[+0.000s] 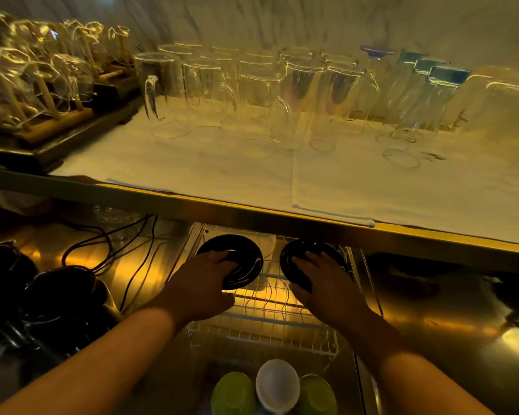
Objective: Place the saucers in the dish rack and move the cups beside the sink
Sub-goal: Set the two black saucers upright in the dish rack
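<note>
Steel counter [432, 313] runs under a shelf [252, 181] lined with white cloth, where upturned glass jugs [300, 103] stand in rows. On the counter sits a white wire dish rack [267, 322]. Left hand [203, 283] grips a black saucer [246, 259] over the rack's far left part, fingers curled on its rim. Right hand [324, 283] clamps a second black saucer [300, 253] over the far right part. Both saucers are tilted. Two green cups [234, 393] and a white cup [277, 384] stand at the rack's near edge. Black cables [102, 247] lie to the left.
</note>
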The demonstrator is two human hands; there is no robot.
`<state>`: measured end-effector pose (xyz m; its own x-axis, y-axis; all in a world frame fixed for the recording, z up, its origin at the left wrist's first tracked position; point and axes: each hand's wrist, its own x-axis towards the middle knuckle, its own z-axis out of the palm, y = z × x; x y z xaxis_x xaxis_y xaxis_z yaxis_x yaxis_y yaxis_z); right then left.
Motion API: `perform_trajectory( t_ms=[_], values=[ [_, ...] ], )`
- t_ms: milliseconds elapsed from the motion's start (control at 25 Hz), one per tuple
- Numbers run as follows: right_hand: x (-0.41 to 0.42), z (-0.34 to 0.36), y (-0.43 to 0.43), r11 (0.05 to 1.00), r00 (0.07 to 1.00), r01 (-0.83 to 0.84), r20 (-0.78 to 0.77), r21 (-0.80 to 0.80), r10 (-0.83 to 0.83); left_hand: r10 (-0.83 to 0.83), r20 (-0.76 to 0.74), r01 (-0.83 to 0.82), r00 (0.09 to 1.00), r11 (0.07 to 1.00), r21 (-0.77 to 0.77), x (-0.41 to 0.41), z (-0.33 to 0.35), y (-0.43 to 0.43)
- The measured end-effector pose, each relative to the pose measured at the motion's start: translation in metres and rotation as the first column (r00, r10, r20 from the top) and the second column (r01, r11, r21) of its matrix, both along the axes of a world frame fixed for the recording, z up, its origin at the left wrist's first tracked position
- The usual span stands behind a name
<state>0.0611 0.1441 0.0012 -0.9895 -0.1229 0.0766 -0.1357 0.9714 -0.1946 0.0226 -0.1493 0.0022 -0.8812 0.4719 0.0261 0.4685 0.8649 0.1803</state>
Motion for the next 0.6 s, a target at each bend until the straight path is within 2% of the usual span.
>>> perform_trajectory(
  t_ms=[120, 240, 600],
  values=[
    [0.006, -0.008, 0.011, 0.996, 0.995, 0.026, 0.09, 0.082, -0.033, -0.012, 0.038, 0.013, 0.999, 0.999, -0.04, -0.005, -0.01, 0.015],
    [0.011, -0.015, 0.014, 0.992, 0.996, 0.025, 0.08, 0.121, -0.035, -0.004, 0.054, 0.01, 0.999, 0.995, -0.099, -0.012, -0.016, 0.026],
    [0.015, -0.02, 0.003, 0.984, 0.997, 0.007, 0.07, 0.178, -0.02, -0.03, 0.062, 0.035, 0.998, 0.996, -0.08, -0.023, -0.015, 0.022]
  ],
)
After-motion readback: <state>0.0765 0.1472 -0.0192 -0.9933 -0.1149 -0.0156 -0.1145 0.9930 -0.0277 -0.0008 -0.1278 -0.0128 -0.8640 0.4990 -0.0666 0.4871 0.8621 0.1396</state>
